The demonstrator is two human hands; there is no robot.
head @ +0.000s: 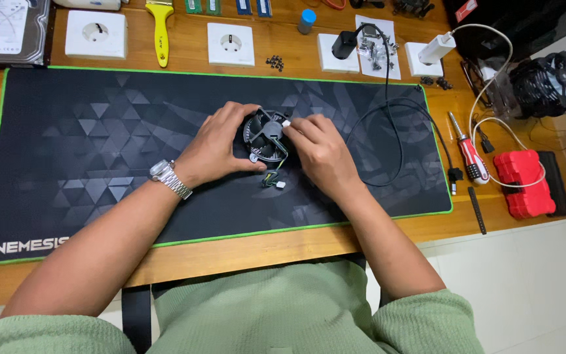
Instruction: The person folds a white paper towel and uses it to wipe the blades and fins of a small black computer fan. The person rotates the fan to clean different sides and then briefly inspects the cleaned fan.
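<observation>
- The left hand [216, 145] cups the round black cooler fan [266, 135] from its left side, fingers curled over the rim and thumb under its lower edge.
- The right hand [319, 152] pinches a small white connector [286, 122] at the fan's upper right edge with its fingertips.
- The fan rests between both hands on the dark desk mat [86, 144].
- Its short wire lead [271, 179] trails just below the thumbs.
- A red-handled screwdriver [469, 153] lies well apart, beyond the right hand's knuckles.
</observation>
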